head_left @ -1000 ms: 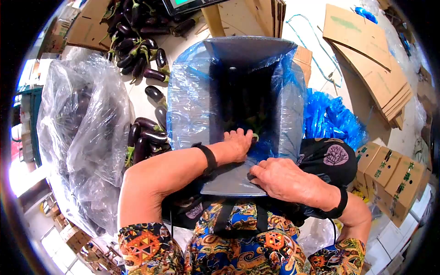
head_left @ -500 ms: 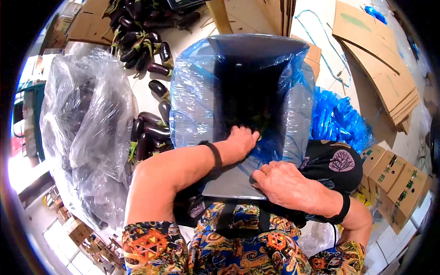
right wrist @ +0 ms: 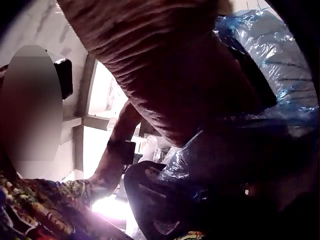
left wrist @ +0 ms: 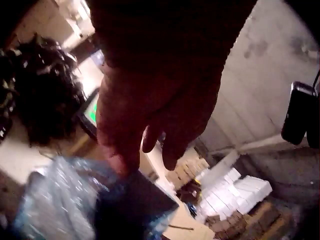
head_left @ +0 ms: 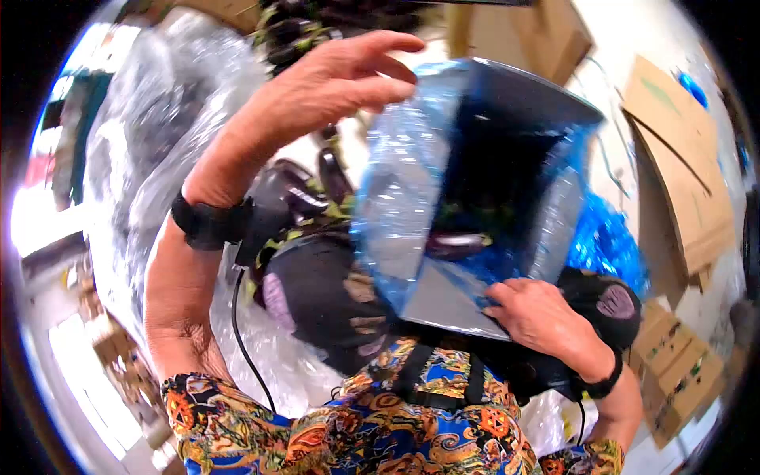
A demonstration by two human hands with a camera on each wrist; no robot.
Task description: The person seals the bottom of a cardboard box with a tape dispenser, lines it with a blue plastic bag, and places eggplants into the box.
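A deep box [head_left: 526, 87] lined with blue plastic film [head_left: 400, 198] tilts open toward the person's lap. Inside, near its lower end, a dark purple eggplant [head_left: 457, 244] lies with its paler end to the right. My left hand [head_left: 332, 83] is raised in the air beyond the box's left side, fingers spread and holding nothing. In the left wrist view the same hand [left wrist: 155, 115] hangs above the lined box. My right hand [head_left: 542, 317] grips the near right edge of the box, over the film. Its fingertips are partly hidden.
Loose eggplants [head_left: 297, 190] lie left of the box, with a larger pile [head_left: 348, 20] beyond. A big clear plastic bag [head_left: 170, 111] stands at the left. Crumpled blue film [head_left: 606, 245], flat cardboard [head_left: 681, 158] and cartons [head_left: 677, 364] are at the right.
My left hand has come out of the box and swung up and left. An eggplant now shows inside. My right hand still grips the edge; the head view has shifted and the box appears turned.
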